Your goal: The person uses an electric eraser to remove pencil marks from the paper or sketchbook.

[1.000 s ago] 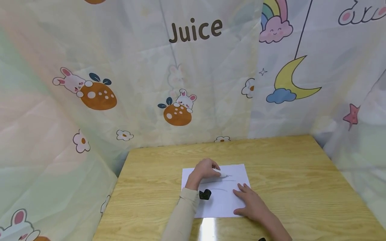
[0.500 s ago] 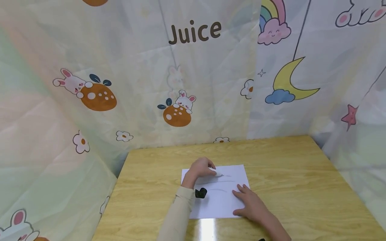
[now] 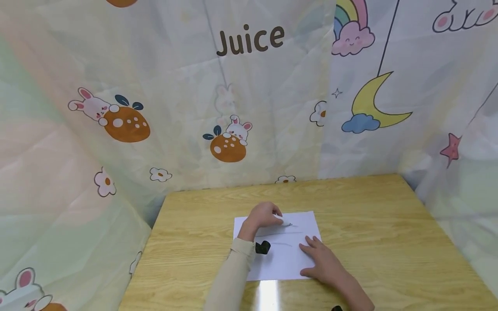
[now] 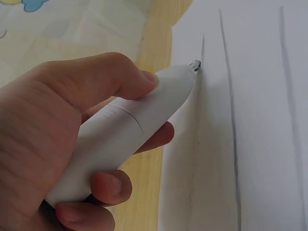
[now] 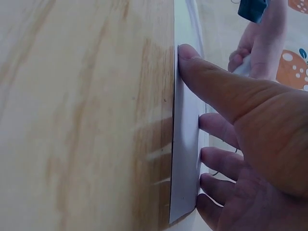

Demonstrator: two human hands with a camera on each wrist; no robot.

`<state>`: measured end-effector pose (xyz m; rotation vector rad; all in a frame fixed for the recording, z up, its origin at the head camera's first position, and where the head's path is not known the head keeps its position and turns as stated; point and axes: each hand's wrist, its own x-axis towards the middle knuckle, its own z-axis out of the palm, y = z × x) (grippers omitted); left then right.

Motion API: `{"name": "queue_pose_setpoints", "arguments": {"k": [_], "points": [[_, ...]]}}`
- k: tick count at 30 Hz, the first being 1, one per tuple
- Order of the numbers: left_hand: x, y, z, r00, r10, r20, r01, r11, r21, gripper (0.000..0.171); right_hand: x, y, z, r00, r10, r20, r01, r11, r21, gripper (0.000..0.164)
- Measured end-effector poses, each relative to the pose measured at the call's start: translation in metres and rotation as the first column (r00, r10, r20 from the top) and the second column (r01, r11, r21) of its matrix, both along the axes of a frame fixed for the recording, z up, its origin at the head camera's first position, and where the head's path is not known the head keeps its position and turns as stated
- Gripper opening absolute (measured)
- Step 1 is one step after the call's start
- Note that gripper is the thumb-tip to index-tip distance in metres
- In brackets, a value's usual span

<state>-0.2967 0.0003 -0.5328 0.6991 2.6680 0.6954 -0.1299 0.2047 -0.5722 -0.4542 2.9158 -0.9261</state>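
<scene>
Clasped between the thumb and curled fingers of a person's left hand (image 3: 261, 216), a white pen (image 4: 144, 113) slants over the far part of a sheet of paper (image 3: 274, 265), its tip at the farthest of three gray lines (image 4: 233, 118); whether tip and paper touch is hard to tell. Fingers spread, the right hand (image 3: 326, 262) rests on the sheet's right side, its thumb by the near edge. The paper lies flat on a wood-grain table (image 3: 373, 229), a streak of glare just in front of it. A beige sleeve (image 3: 233, 272) covers the left forearm, a black piece (image 3: 263, 247) beside its cuff. Behind hangs a printed curtain (image 3: 175, 86) with rabbits, oranges, a yellow moon and the word "Juice."
</scene>
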Motion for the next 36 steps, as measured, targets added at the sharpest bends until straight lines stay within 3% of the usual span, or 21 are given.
{"name": "queue_pose_setpoints", "arguments": {"k": [11, 18, 25, 32, 36], "points": [[-0.002, -0.002, 0.002, 1.0, 0.008, 0.004, -0.008, 0.999, -0.033, 0.012, -0.001, -0.001, -0.002, 1.0, 0.003, 0.014, -0.003, 1.0, -0.009, 0.072], [0.001, 0.007, -0.001, 0.999, -0.043, 0.002, 0.043, 0.999, 0.012, 0.013, -0.001, -0.001, -0.004, 1.0, 0.017, 0.012, -0.017, 1.0, -0.006, 0.072], [0.005, -0.003, 0.001, 1.0, 0.018, 0.007, -0.018, 0.999, -0.038, 0.013, 0.001, -0.001, -0.006, 1.0, -0.001, 0.016, 0.001, 1.0, -0.002, 0.073], [0.005, 0.003, -0.002, 0.997, -0.066, -0.027, 0.066, 0.998, -0.008, 0.012, 0.0, -0.001, -0.005, 1.0, 0.026, -0.013, -0.026, 1.0, -0.017, 0.072], [0.005, 0.004, 0.0, 0.999, -0.04, -0.017, 0.04, 0.999, -0.011, 0.013, -0.002, 0.0, -0.005, 1.0, 0.026, -0.004, -0.027, 1.0, -0.01, 0.073]]}}
